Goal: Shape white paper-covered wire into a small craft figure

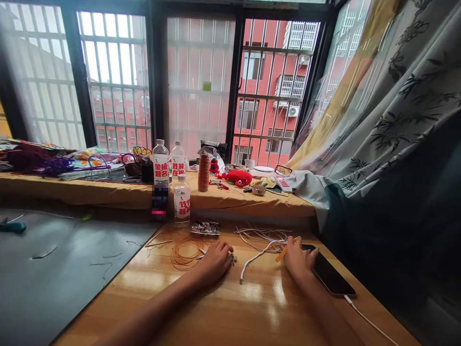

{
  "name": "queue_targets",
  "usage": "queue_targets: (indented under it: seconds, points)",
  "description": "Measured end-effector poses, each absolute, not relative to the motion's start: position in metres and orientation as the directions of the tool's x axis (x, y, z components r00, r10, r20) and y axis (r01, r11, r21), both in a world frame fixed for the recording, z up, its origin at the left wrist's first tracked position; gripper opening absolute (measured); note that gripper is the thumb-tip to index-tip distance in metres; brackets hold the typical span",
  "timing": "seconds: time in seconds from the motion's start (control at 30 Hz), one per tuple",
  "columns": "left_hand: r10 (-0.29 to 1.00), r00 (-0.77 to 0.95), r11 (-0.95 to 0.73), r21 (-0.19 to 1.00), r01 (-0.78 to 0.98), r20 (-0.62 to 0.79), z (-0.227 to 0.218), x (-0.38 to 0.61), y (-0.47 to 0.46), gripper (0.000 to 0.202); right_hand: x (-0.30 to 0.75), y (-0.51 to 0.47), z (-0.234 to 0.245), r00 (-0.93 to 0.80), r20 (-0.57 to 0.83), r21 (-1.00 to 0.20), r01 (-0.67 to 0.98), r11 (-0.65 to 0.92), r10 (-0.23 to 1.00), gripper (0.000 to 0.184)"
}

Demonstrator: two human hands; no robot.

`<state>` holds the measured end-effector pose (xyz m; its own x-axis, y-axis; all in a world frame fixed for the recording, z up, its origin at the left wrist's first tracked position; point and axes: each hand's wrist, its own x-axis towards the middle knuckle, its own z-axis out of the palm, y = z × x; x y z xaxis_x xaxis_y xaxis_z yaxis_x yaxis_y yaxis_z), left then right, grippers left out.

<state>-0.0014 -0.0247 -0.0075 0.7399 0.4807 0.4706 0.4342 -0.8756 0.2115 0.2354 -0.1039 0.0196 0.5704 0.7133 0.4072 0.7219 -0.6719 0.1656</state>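
My left hand (215,262) rests on the wooden table with its fingers curled down over small bluish-grey pieces (233,260). What sits between those fingertips is mostly hidden. Beside its wrist lie a coil of thin orange-brown cord (184,253) and a pointed metal tip (201,254), partly covered by the hand. My right hand (299,258) is closed around a slim orange stick-like tool (281,254), whose exact kind I cannot make out. Just left of it, a white cord (254,258) curves across the wood. A dark phone (333,274) lies against the right hand's outer side.
Loose pale strands (257,235) spread behind the hands, near a clear tray of small parts (205,228). Several bottles (182,202) stand at the back. The raised ledge carries a spool (203,173) and a red plush item (239,178). A charging cable (363,310) trails right; a grey mat (72,269) lies left.
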Motion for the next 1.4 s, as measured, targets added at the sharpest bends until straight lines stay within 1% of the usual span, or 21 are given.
queue_targets:
  seconds: [0.13, 0.23, 0.3, 0.33, 0.43, 0.5, 0.57, 0.6, 0.63, 0.67, 0.7, 0.77, 0.9, 1.0, 1.1, 1.17, 1.3, 1.4]
  points:
    - [0.478, 0.742, -0.877, 0.213, 0.43, 0.47, -0.006, -0.001, -0.026, 0.019, 0.237, -0.104, 0.02, 0.546, 0.439, 0.166, 0.731, -0.662, 0.713, 0.024]
    - [0.457, 0.749, -0.889, 0.217, 0.403, 0.48, -0.008, 0.0, -0.025, 0.019, 0.239, -0.102, 0.025, 0.459, 0.559, 0.133, 0.772, -0.621, 0.691, 0.029]
    - [0.445, 0.75, -0.895, 0.221, 0.387, 0.489, -0.009, 0.0, -0.023, 0.02, 0.236, -0.101, 0.03, 0.347, 0.619, 0.085, 0.862, -0.499, 0.705, 0.031]
    - [0.44, 0.751, -0.898, 0.222, 0.38, 0.492, -0.01, 0.001, -0.022, 0.02, 0.231, -0.101, 0.033, 0.291, 0.625, 0.045, 0.913, -0.405, 0.725, 0.031]
    - [0.423, 0.753, -0.906, 0.217, 0.364, 0.505, -0.012, 0.001, -0.02, 0.019, 0.204, -0.102, 0.035, 0.198, 0.601, -0.166, 0.979, -0.122, 0.774, 0.035]
    - [0.412, 0.752, -0.911, 0.203, 0.36, 0.515, -0.012, 0.001, -0.02, 0.016, 0.18, -0.104, 0.031, 0.147, 0.588, -0.262, 0.965, 0.015, 0.796, 0.04]
    - [0.404, 0.752, -0.914, 0.186, 0.362, 0.522, -0.012, 0.001, -0.02, 0.013, 0.156, -0.105, 0.025, 0.12, 0.562, -0.337, 0.937, 0.094, 0.818, 0.04]
    - [0.402, 0.751, -0.914, 0.177, 0.365, 0.524, -0.011, 0.001, -0.021, 0.013, 0.147, -0.106, 0.023, 0.078, 0.554, -0.36, 0.92, 0.154, 0.829, 0.039]
    - [0.399, 0.752, -0.915, 0.169, 0.368, 0.525, -0.011, 0.001, -0.021, 0.013, 0.139, -0.107, 0.02, 0.0, 0.566, -0.354, 0.903, 0.244, 0.824, 0.036]
    - [0.396, 0.753, -0.915, 0.162, 0.369, 0.526, -0.011, 0.0, -0.021, 0.013, 0.133, -0.108, 0.018, -0.043, 0.579, -0.348, 0.89, 0.295, 0.814, 0.034]
    - [0.394, 0.754, -0.916, 0.157, 0.369, 0.526, -0.01, 0.0, -0.022, 0.013, 0.13, -0.109, 0.017, -0.05, 0.579, -0.369, 0.874, 0.316, 0.814, 0.033]
    - [0.385, 0.759, -0.92, 0.155, 0.359, 0.525, -0.009, 0.0, -0.022, 0.012, 0.129, -0.109, 0.016, 0.0, 0.56, -0.462, 0.83, 0.312, 0.829, 0.03]
    - [0.37, 0.761, -0.929, 0.192, 0.317, 0.534, -0.007, -0.001, -0.024, 0.013, 0.135, -0.104, 0.018, 0.191, 0.445, -0.733, 0.639, 0.233, 0.875, 0.028]
    - [0.368, 0.764, -0.93, 0.216, 0.297, 0.531, -0.006, -0.001, -0.024, 0.015, 0.138, -0.099, 0.017, 0.263, 0.368, -0.851, 0.483, 0.208, 0.892, 0.029]
    - [0.376, 0.769, -0.927, 0.212, 0.31, 0.517, -0.007, 0.0, -0.023, 0.015, 0.139, -0.095, 0.012, 0.287, 0.303, -0.908, 0.375, 0.184, 0.909, 0.028]
    - [0.384, 0.765, -0.923, 0.204, 0.325, 0.518, -0.008, 0.0, -0.022, 0.014, 0.141, -0.093, 0.007, 0.305, 0.268, -0.928, 0.337, 0.16, 0.914, 0.025]
    - [0.405, 0.753, -0.914, 0.213, 0.345, 0.519, -0.009, 0.0, -0.02, 0.013, 0.144, -0.087, 0.002, 0.294, 0.207, -0.94, 0.323, 0.107, 0.933, 0.02]
    - [0.418, 0.753, -0.908, 0.239, 0.343, 0.508, -0.008, 0.0, -0.02, 0.014, 0.145, -0.086, 0.001, 0.28, 0.188, -0.942, 0.321, 0.093, 0.941, 0.018]
